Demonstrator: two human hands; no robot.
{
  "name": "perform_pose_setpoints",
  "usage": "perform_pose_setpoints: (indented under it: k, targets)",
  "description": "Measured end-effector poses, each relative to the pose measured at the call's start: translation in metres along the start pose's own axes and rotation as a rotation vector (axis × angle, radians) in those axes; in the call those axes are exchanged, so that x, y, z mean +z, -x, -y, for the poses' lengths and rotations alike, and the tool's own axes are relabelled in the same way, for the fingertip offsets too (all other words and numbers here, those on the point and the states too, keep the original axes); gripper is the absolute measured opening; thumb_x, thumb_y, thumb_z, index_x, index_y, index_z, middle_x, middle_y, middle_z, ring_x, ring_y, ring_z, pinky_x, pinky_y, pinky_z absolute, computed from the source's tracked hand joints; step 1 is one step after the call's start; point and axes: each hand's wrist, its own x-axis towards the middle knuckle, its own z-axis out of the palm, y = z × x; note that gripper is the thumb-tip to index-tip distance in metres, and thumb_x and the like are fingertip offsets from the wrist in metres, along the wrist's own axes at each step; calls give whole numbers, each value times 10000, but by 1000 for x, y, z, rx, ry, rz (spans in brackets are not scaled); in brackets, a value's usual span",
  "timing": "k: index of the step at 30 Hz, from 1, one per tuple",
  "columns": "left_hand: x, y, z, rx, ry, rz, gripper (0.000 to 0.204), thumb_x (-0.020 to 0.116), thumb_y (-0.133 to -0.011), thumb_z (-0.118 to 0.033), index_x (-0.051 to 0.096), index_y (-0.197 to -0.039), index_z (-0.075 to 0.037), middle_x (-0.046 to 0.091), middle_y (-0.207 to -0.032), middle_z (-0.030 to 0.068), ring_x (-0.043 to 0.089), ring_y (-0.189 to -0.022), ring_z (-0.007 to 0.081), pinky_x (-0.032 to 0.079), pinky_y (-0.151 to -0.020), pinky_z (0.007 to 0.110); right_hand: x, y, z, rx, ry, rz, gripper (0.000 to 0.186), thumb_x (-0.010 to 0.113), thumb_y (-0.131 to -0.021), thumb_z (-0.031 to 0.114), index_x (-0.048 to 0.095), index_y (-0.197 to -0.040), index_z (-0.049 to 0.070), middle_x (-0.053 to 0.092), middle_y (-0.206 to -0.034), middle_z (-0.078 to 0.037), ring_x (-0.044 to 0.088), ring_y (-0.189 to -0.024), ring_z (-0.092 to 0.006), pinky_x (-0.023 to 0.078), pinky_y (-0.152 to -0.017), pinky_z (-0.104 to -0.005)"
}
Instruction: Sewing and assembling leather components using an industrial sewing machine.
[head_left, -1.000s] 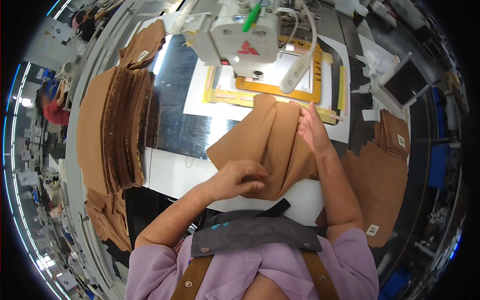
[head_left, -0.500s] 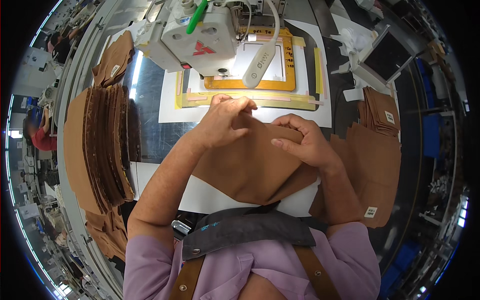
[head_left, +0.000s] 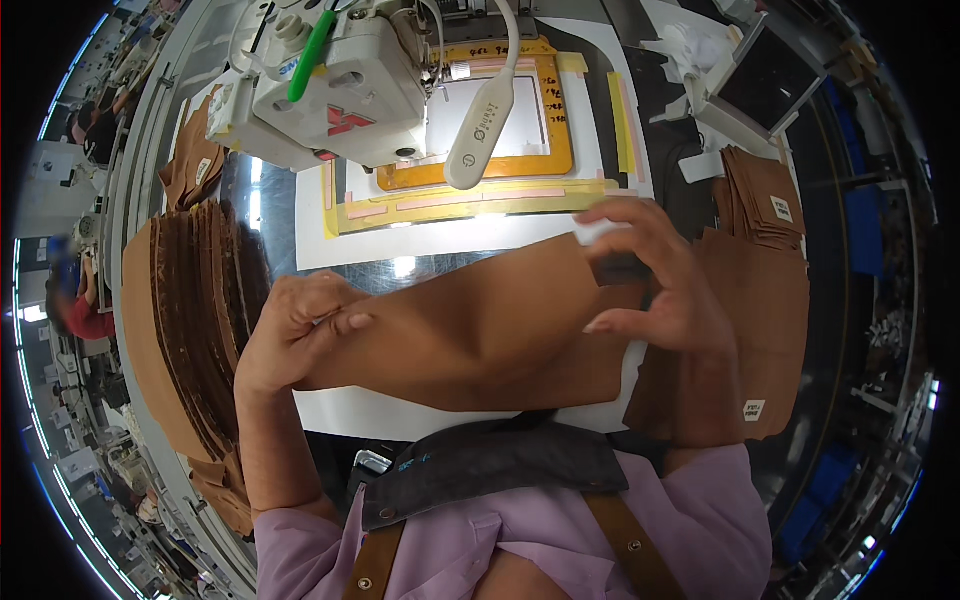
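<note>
A brown fabric piece (head_left: pixel 470 320) is stretched across the front of the worktable, its upper layer raised and bowed. My left hand (head_left: pixel 305 325) is closed on its left end. My right hand (head_left: pixel 660 280) is at the right end with thumb and fingers spread in a curve, the fabric's corner just left of the fingers. Behind the fabric are a yellow taped template frame (head_left: pixel 450 205) on white board and an orange frame (head_left: pixel 555 120) under the white machine head (head_left: pixel 340 90). A pale hand-held controller (head_left: pixel 478 135) hangs from the machine on a cord.
A tall stack of brown pieces (head_left: pixel 150 310) stands at the left, more pieces (head_left: pixel 190 160) behind it. At the right are a folded stack (head_left: pixel 755 190), larger flat pieces (head_left: pixel 750 330) and a small screen (head_left: pixel 760 75). A co-worker in red (head_left: pixel 85 310) is at far left.
My hands have moved apart: the left went down and left to the fabric's left end, the right moved to the right and opened. The fabric is now spread sideways instead of bunched in the middle.
</note>
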Motion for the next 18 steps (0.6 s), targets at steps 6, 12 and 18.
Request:
perform_pose_setpoints:
  k: [6,12,18]
  targets:
    - [11,-31,12,62,-27,-44,194,747,-880,-145,773,-1035,-33,700,-766,97,611,-703,220,487,-688,333,73,-46,-58,-21,19,97,794,828,-798,458,497,-1414,83,642,-1263,-130,570,-1221,-315,415,-1057,-445]
    - [8,-24,47,-46,157,-130,165,715,-937,-140,724,-1054,-24,703,-761,24,579,-690,99,459,-650,262,63,-48,-71,242,-338,351,340,773,-891,310,689,-1022,8,683,-893,-57,616,-832,-153,484,-760,-299]
    - [9,-45,110,-277,-24,-278,119,706,-954,-124,684,-984,-11,616,-688,-51,483,-624,36,419,-592,231,29,-17,-106,534,-194,87,204,734,-914,209,698,-915,8,632,-706,-23,562,-656,-83,448,-616,-283]
